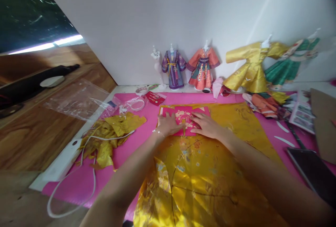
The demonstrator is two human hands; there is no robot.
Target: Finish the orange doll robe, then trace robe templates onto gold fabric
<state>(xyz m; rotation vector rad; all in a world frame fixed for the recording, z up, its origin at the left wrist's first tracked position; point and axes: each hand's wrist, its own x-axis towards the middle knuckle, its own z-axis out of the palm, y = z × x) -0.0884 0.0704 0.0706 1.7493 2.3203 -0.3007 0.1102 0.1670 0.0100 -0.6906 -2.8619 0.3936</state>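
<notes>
A pink-red card with a pale flower print lies on a large sheet of golden-yellow brocade fabric. My left hand rests on its left side, fingers stretched out and thumb pointing inward. On the right side my right hand lies with its fingers spread over the card. Neither hand is closed around anything. A narrow yellowish strip shows between the hands, at the lower middle of the card. My palms and fingers cover parts of the card's edges.
A pink mat lies beneath. Yellow fabric scraps and a white cable are at left. Small dress forms in costumes, including a purple robe, stand along the wall. A dark phone-like device and cardboard lie at right.
</notes>
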